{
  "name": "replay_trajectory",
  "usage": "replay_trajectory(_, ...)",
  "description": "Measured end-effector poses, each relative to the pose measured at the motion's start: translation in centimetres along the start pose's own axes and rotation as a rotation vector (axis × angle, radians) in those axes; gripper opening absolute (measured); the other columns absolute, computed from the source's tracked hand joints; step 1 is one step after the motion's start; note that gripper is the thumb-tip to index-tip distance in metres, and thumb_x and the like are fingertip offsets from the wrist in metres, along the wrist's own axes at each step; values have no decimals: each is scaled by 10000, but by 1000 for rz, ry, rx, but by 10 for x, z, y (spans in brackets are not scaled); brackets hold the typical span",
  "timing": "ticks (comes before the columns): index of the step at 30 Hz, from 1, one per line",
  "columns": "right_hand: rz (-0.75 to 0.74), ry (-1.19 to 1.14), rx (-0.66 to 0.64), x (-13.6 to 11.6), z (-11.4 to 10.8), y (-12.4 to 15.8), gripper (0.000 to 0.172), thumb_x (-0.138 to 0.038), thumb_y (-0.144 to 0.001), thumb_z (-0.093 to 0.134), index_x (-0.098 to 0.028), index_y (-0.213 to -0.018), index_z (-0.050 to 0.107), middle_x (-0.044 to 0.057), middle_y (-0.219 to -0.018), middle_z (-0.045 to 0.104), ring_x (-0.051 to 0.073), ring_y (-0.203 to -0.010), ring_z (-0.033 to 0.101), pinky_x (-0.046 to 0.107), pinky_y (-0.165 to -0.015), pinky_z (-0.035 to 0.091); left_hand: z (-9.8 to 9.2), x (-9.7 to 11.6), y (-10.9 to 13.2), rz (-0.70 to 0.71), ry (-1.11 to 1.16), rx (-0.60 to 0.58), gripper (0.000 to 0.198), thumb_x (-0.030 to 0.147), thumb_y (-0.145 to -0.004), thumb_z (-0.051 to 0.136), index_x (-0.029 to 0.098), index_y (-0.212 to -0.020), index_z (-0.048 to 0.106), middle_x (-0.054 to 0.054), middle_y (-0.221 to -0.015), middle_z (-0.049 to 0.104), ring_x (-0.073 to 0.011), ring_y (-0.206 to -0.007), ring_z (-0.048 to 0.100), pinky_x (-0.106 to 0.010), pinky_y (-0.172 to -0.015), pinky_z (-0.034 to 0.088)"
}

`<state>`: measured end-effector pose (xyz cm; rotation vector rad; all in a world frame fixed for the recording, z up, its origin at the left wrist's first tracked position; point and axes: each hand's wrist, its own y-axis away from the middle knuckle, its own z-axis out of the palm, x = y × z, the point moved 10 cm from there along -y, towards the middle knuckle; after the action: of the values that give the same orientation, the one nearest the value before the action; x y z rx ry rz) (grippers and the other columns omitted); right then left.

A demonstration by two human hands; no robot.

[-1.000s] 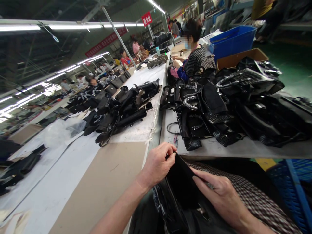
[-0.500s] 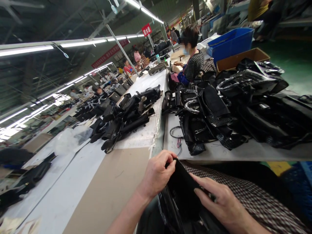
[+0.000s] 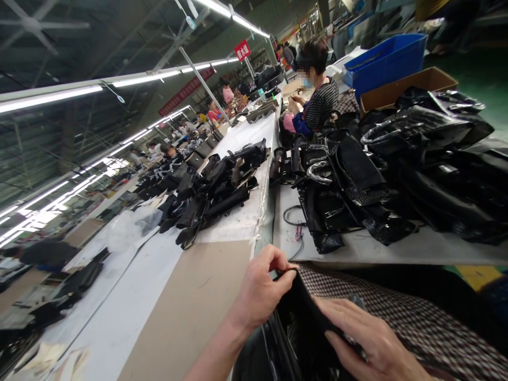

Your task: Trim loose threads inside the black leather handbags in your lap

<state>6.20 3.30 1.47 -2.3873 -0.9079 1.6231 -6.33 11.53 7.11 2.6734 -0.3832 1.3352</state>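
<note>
A black glossy bag (image 3: pixel 293 338) rests on my lap at the bottom of the view, over checked fabric (image 3: pixel 397 312). My left hand (image 3: pixel 262 291) is closed, pinching the bag's top edge between thumb and fingers. My right hand (image 3: pixel 369 344) lies on the bag's right side with its fingers curled over the edge, gripping it. The bag's lower part runs out of view.
A long work table (image 3: pixel 190 296) with a brown sheet stretches ahead, carrying a heap of black bag parts (image 3: pixel 214 190). To the right a second table (image 3: pixel 397 248) holds piled black bags (image 3: pixel 357 174). A seated person in a striped top (image 3: pixel 317 100) works farther back. Blue crate (image 3: pixel 384 58) behind.
The view has tilted up and shifted slightly; both hands and the bag sit lower in the picture. The left hand's pinch and the right hand's hold stay the same.
</note>
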Motion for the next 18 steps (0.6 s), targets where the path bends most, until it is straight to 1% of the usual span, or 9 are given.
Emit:
replay_trajectory(5, 247, -271, -75, 15, 7, -18, 583, -202, -829, 639, -255, -1369, 426, 99, -1417, 499, 242, -1184, 579, 372, -974, 518, 3, -2, 6, -117, 206, -7, 269, 77, -785, 607, 219, -873, 396, 65, -758, 499, -144, -827, 674, -257, -764, 505)
replay_trajectory(7, 300, -370, -56, 22, 13, -33, 595, -265, -838, 648, -233, -1380, 405, 115, -1379, 536, 250, -1151, 600, 394, -952, 528, 3, 0, 10, -135, 205, -12, 251, 77, -790, 599, 216, -907, 426, 51, -788, 536, -126, -805, 645, -246, -753, 498)
replay_trajectory(9, 322, -392, -10, 29, 16, -46, 497, -281, -876, 592, -223, -1349, 450, 94, -1254, 633, 242, -1092, 632, 406, -950, 520, -2, 0, 17, -157, 150, 8, 231, 104, -796, 617, 213, -945, 479, 5, -949, 594, -134, -896, 614, -249, -799, 490)
replay_trajectory(11, 341, -379, 7, 36, 19, -55, 380, -287, -917, 521, -233, -1293, 519, 62, -1164, 679, 230, -1048, 649, 397, -960, 504, -12, -4, 28, -209, 57, 50, 293, 158, -763, 690, 226, -991, 518, -21, -1167, 564, -158, -1010, 573, -260, -859, 474)
replay_trajectory(12, 349, -375, 2, 37, 19, -58, 346, -298, -933, 497, -240, -1272, 541, 51, -1148, 682, 223, -1037, 651, 385, -961, 499, -17, -8, 34, -252, 4, 69, 335, 192, -743, 725, 236, -1012, 529, -18, -1214, 545, -166, -1019, 563, -265, -867, 470)
replay_trajectory(13, 359, -374, -11, 38, 20, -59, 322, -312, -944, 483, -246, -1251, 558, 45, -1143, 681, 218, -1028, 651, 369, -952, 500, -20, -13, 41, -303, -43, 80, 345, 224, -738, 737, 243, -1019, 537, -13, -1206, 552, -169, -995, 564, -270, -859, 470)
replay_trajectory(15, 370, -380, -43, 37, 18, -60, 292, -341, -952, 483, -251, -1212, 581, 36, -1120, 679, 209, -994, 653, 335, -910, 512, -23, -21, 54, -383, -104, 85, 217, 267, -803, 674, 240, -987, 562, -2, -1074, 610, -165, -908, 579, -273, -819, 474)
replay_trajectory(17, 367, -393, -72, 32, 17, -61, 272, -357, -953, 486, -249, -1177, 596, 28, -1063, 684, 203, -949, 657, 317, -873, 521, -23, -24, 60, -398, -105, 98, 78, 245, -864, 582, 229, -940, 588, 4, -963, 644, -164, -887, 596, -264, -807, 476)
replay_trajectory(18, 365, -401, -78, 31, 17, -62, 264, -354, -954, 483, -248, -1166, 599, 27, -1047, 684, 204, -949, 654, 317, -878, 518, -23, -24, 61, -387, -91, 109, 69, 223, -875, 555, 226, -928, 599, 5, -941, 655, -163, -890, 604, -257, -809, 476)
